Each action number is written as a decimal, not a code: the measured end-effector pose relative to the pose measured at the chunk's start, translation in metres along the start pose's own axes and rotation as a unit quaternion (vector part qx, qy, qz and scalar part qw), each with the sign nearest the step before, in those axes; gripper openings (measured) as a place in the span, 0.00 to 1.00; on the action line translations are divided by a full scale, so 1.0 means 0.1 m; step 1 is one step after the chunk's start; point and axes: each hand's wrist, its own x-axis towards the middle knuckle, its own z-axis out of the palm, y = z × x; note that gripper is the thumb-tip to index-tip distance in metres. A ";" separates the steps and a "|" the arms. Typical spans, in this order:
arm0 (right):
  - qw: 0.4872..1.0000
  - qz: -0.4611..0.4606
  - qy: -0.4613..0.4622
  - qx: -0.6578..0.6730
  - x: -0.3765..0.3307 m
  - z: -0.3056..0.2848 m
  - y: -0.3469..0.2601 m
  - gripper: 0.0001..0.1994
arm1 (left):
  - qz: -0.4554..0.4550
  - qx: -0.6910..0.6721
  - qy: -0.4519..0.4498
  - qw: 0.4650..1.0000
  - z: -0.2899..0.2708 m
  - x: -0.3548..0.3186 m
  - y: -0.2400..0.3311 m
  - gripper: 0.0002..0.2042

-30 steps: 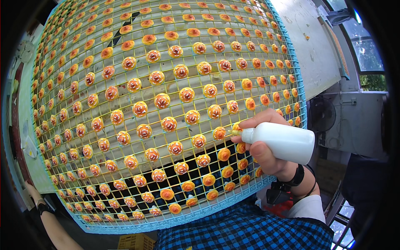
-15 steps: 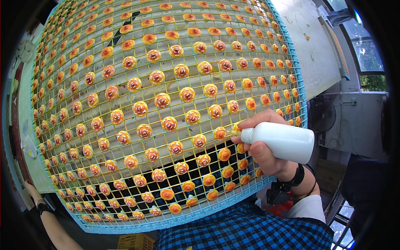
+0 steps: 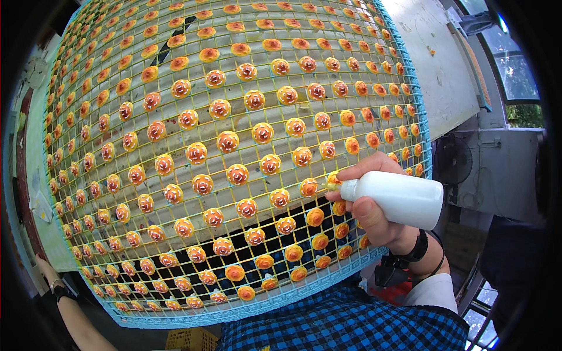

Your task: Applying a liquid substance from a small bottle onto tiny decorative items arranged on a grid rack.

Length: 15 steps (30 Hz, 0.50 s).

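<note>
My right hand (image 3: 377, 219) is wrapped round a white squeeze bottle (image 3: 401, 199) lying sideways in the grip. Its thin nozzle (image 3: 328, 186) points left, the tip at an orange flower (image 3: 308, 188) on a wire grid panel (image 3: 252, 323) with a pale blue frame. White strokes mark many of the flowers, such as a rosette (image 3: 228, 141) in the middle. Others, like a flower (image 3: 315, 217) near the bottle, are plain orange and yellow. At the far left edge, beyond the panel's side, my left hand (image 3: 45, 270) shows only in part; its fingers cannot be made out.
Beneath the panel is a pale worktop (image 3: 436, 70) that extends to the right. A dark fan (image 3: 453, 161) stands past it, below a window (image 3: 518, 76). A yellow plastic crate (image 3: 190, 339) sits low near the bottom edge.
The bottle and my right hand have shifted very slightly, with the nozzle staying at the same flower. My left arm is almost unmoved.
</note>
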 end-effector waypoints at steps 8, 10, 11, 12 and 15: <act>1.000 -0.017 -0.002 0.026 -0.02 -0.02 0.08 0.12 | -0.063 -0.041 -0.015 0.997 0.13 -0.39 0.37 0.23; 1.000 -0.023 -0.010 0.017 -0.02 -0.02 0.07 0.12 | -0.074 -0.063 -0.013 0.995 0.10 -0.40 0.40 0.23; 1.000 -0.024 -0.009 0.018 -0.03 -0.01 0.06 0.12 | -0.073 -0.064 -0.012 0.995 0.10 -0.39 0.40 0.23; 0.999 -0.030 -0.007 0.014 -0.03 -0.01 0.05 0.13 | -0.076 -0.070 -0.013 0.995 0.10 -0.37 0.40 0.23; 0.999 -0.038 -0.009 0.009 -0.01 0.02 0.07 0.13 | -0.078 -0.070 -0.010 0.994 0.04 -0.36 0.37 0.23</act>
